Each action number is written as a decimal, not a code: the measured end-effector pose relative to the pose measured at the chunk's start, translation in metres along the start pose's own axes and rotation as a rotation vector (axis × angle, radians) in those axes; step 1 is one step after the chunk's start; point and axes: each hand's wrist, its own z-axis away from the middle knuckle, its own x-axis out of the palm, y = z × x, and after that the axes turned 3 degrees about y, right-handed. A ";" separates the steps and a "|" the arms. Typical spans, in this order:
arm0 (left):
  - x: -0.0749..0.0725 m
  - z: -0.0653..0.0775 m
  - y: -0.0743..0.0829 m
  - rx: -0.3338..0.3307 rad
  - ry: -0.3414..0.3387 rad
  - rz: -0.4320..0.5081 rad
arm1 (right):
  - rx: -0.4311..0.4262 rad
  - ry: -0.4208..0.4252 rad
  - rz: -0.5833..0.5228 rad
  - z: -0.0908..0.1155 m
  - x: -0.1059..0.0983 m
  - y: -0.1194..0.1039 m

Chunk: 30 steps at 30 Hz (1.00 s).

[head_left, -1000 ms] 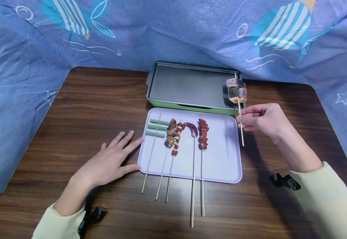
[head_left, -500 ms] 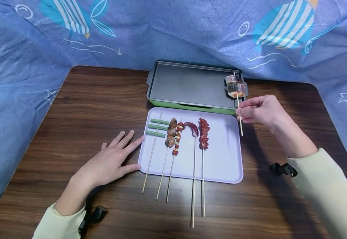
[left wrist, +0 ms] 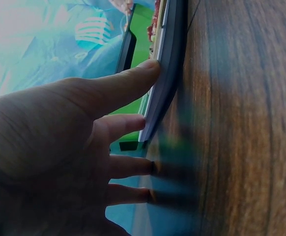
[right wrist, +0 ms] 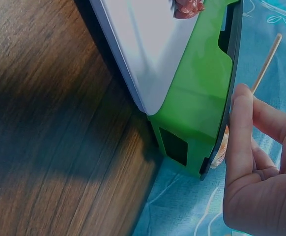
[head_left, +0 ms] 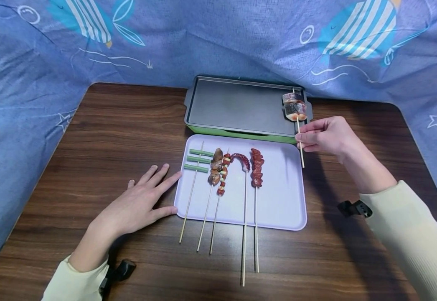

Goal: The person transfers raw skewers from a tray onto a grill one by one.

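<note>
My right hand [head_left: 327,136] pinches the stick of a fish skewer [head_left: 295,111], two dark-skinned chunks with pale flesh. The chunks are over the right end of the black griddle plate [head_left: 237,104], and the stick's free end points back toward me. In the right wrist view, thumb and fingers grip the stick [right wrist: 267,64] beside the griddle's green base [right wrist: 197,98]. My left hand [head_left: 135,205] lies with fingers spread at the left edge of a lilac tray [head_left: 278,205]. Its thumb and index fingertip touch the tray's rim [left wrist: 165,93] in the left wrist view.
On the tray lie skewers of green stalks [head_left: 197,159], brown meat [head_left: 215,167], small red-and-pale pieces [head_left: 223,175], a curled tentacle [head_left: 241,159] and red meat [head_left: 256,167]. Their sticks overhang its front edge onto the wooden table [head_left: 135,259]. A blue cloth [head_left: 218,37] hangs behind.
My right hand has carried the fish skewer a little farther back and to the left, lower over the griddle's right end. The left hand has stayed still.
</note>
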 end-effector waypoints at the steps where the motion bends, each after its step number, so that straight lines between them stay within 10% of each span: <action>1: 0.000 0.000 0.000 0.000 0.001 0.000 | -0.001 -0.001 0.000 0.000 0.000 0.000; 30: -0.001 -0.001 0.000 -0.004 -0.013 0.003 | 0.026 0.058 0.132 -0.003 0.006 -0.003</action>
